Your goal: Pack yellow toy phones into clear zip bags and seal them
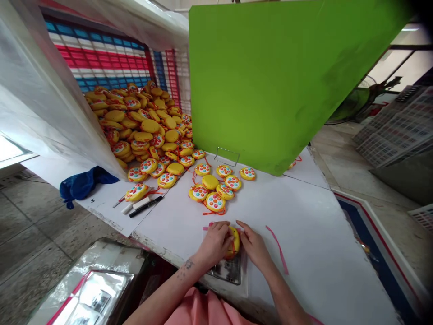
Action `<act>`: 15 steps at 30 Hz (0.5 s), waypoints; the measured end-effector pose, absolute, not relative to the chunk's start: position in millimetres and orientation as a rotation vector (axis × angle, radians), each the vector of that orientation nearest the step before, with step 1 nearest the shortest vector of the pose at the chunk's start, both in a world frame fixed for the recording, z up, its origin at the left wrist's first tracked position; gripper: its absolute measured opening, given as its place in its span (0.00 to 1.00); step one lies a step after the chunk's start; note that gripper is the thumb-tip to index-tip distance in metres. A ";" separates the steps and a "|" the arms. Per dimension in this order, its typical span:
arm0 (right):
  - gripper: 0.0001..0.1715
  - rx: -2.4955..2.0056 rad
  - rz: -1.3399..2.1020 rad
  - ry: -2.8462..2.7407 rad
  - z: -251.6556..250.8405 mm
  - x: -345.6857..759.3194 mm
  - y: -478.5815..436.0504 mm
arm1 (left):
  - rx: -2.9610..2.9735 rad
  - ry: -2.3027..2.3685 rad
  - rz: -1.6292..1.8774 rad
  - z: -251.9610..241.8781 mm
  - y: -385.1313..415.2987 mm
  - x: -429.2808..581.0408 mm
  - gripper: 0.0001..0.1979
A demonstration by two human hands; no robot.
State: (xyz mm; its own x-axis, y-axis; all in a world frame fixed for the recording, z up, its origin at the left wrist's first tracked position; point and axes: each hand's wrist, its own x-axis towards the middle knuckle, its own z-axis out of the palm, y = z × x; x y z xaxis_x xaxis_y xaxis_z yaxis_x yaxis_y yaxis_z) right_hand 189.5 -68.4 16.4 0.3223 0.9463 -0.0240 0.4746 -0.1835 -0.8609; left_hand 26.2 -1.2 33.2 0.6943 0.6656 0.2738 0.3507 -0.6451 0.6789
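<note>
Sitting right between both hands, the yellow toy (234,241) is at the near edge of the tabletop (314,253), close to the person's body. The left hand (214,243) curls over it from the left, fingers wrapped on its top and side, grasping it. The right hand (255,246) lies flatter, fingers stretched forward, touching the toy's right side; whether it truly pinches, I cannot tell. Only a narrow yellow sliver shows, its longer side running away from the person, so it seems tipped on edge. Neither hand is nearer: it's dead centre. Just under the hands lies a clear printed packet (230,271), a pink strip (277,248) just to the right, and a loose cluster of toys (216,189) farther back.
</note>
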 end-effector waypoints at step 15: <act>0.29 -1.516 0.864 -0.993 37.5 155.5 -70.5 | 2.197 0.995 0.851 55.3 -8.1 -3.7 0.11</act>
State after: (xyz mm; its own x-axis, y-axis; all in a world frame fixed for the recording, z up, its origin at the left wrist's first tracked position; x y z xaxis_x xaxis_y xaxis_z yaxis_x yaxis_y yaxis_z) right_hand 155.5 -70.5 37.5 0.3883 0.9214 -0.0145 0.1412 -0.0750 -0.9871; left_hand -3.7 -8.1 55.3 0.5194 0.7964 0.3099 0.4296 -0.5568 0.7109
